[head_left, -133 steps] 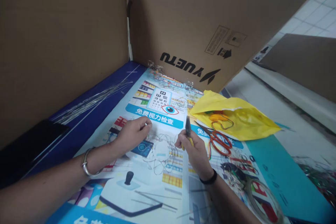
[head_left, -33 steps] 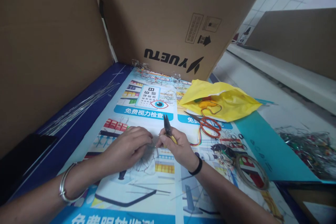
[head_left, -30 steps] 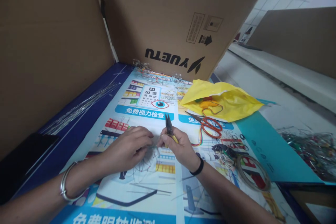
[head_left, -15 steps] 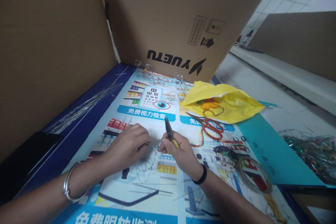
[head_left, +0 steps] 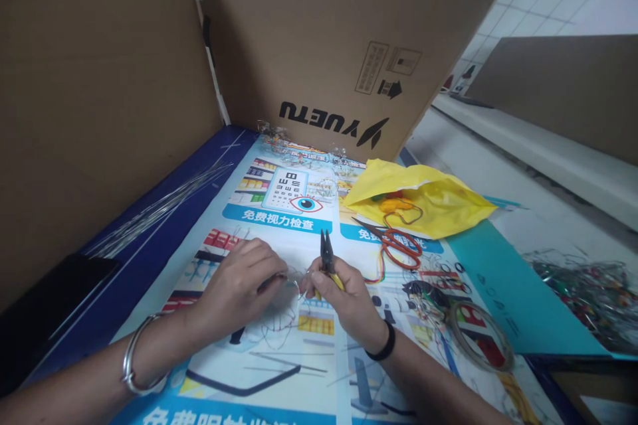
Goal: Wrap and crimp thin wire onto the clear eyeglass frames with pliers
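Note:
My left hand (head_left: 252, 282), with a silver bangle at the wrist, is closed in a pinch on thin wire (head_left: 298, 284) at the middle of the printed sheet. Just to its right, my right hand (head_left: 339, 289) is wrapped round small pliers (head_left: 327, 255) with yellow handles. The pliers' dark jaws point up and away, slightly parted, with nothing between them. The right thumb and fingertips are also at the wire between the hands; its exact shape is too fine to tell. Below the hands, more loose thin wires (head_left: 276, 325) lie on the sheet.
Orange-handled scissors (head_left: 403, 249) lie before a yellow bag (head_left: 438, 202) holding thread. A tape roll (head_left: 481, 335) sits at right, near a tangled wire pile (head_left: 588, 299). Straight wires (head_left: 159, 206) and a black object (head_left: 60, 312) lie left. Cardboard walls (head_left: 319, 33) stand behind.
The pliers have turned more upright and their jaws have parted. A curved piece of wire now shows between the hands. The view has shifted slightly.

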### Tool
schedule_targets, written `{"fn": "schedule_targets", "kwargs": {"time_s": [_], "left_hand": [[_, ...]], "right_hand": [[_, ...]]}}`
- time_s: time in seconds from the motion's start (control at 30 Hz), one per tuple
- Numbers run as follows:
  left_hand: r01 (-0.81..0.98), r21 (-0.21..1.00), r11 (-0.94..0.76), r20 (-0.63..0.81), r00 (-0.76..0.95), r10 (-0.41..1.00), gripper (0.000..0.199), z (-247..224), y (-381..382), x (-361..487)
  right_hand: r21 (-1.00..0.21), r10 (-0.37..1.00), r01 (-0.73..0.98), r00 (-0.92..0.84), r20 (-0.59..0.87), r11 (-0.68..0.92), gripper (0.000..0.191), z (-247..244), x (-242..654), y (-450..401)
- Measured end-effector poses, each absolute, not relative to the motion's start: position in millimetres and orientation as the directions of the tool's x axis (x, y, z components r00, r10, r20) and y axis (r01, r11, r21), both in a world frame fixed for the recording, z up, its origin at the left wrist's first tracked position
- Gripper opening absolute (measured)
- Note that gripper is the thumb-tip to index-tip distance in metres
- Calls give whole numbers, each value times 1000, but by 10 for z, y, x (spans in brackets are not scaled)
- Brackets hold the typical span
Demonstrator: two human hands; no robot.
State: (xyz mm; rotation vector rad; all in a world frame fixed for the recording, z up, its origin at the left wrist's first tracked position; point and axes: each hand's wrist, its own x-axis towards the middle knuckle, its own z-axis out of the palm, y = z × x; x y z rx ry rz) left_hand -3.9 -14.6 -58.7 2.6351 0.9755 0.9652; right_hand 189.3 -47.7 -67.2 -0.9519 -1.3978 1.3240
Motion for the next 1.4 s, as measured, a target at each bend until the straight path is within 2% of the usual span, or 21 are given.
{"fn": "schedule_targets", "kwargs": {"time_s": [0.73,1.1,1.27,1.4], "left_hand": [[509,477,-716,387,610,691,19,-631,-129,-38],[438,576,-690,364,619,696,19,-673,-99,-50],[462,503,-731,398,627,670,20,-688,-158,-40],[483,423,-766,424,642,639,22,-705,-193,-25]], "right_hand": [[-990,962,-106,-246,117,93,16,-761,1973,-374],[-992,962,-12,-247,121,122,21,-765,1961,-381],[-990,966,55,-234,110,127,20,-762,1939,-412],[-954,970,208,-159,186,217,16,-762,1922,-449]]}}
